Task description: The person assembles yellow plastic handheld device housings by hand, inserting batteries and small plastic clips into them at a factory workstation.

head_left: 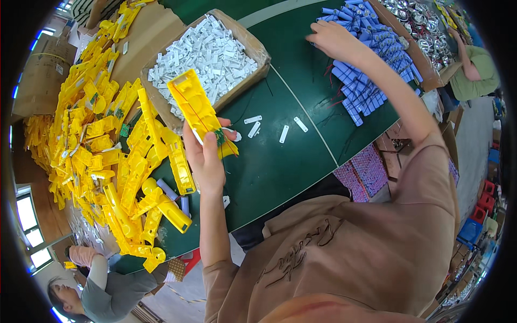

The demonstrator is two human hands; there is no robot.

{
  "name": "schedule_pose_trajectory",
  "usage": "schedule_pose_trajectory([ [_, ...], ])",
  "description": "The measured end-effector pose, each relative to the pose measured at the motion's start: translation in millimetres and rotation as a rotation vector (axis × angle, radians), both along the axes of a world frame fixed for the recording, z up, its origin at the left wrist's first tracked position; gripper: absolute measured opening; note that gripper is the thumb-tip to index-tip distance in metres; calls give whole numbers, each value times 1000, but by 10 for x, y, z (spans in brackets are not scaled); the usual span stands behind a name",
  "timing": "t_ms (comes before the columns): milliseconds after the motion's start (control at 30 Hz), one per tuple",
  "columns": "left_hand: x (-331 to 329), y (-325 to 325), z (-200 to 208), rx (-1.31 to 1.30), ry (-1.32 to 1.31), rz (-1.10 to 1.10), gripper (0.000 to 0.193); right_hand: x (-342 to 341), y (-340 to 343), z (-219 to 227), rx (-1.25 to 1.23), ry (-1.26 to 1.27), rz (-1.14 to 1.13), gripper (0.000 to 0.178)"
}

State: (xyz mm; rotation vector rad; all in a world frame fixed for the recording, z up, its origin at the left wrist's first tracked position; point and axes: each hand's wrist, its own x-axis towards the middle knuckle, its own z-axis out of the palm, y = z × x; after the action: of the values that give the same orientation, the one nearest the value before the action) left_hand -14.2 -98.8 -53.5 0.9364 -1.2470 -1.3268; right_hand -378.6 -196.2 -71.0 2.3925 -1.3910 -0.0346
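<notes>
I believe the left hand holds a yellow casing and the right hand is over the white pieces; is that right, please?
Not quite: the head view shows the right hand by the blue cylinders; the left hand indeed holds the yellow casing.

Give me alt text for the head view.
A person's left hand holds a wired yellow shell; the right hand is at piled blue cylinders. A box of white parts and heaped yellow shells also lie on the green table.
</notes>
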Motion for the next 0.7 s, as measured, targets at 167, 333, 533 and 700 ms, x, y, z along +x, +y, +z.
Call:
schedule_pose_trajectory([
  [167,51,51,-70,95,135,-46,39,-196,-277,-49,71,-19,203,25],
  [333,81,25,-89,109,163,-45,38,-295,-288,26,53,-63,101,25],
  [533,116,23,-90,96,189,-56,38,123,-325,-160,10,-466,143,12],
  [700,143,9,-142,54,199,-36,37,420,-130,-243,-110,-168,55,15],
])
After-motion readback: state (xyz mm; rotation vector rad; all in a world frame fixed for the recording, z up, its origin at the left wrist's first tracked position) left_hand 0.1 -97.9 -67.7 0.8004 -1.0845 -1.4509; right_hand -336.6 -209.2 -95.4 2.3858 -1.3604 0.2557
